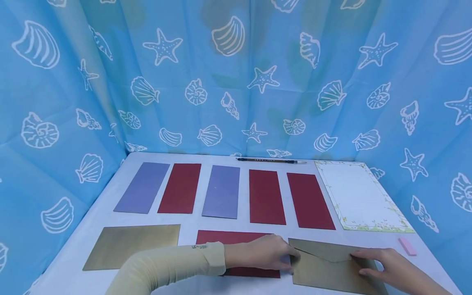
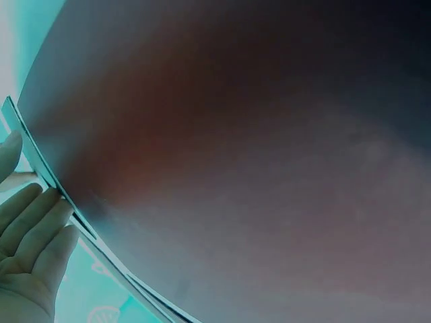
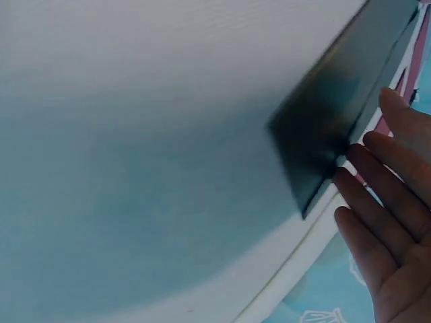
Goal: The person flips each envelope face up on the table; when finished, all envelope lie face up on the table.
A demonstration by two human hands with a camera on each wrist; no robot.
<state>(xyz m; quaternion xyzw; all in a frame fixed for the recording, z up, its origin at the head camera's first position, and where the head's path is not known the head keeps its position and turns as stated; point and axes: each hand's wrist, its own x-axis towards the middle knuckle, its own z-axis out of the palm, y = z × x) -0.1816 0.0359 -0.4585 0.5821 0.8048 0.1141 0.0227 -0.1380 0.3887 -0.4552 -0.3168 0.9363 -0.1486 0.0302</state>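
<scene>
A gold envelope lies at the front right of the table, its pointed flap along the far side. My left hand is at its left end, fingertips touching the corner by the flap. Over the envelope's right part reaches my right hand, fingers extended and spread apart on its surface. Each wrist view shows fairly straight fingers beside the envelope's edge, with the left hand and right hand partly cut off. A red envelope lies beneath my left hand and sleeve, partly hidden.
Behind is a row of purple and red envelopes. Another gold envelope lies front left, partly behind the sleeve. A brush lies at the back edge, bordered paper at right, and a pink eraser near my right hand.
</scene>
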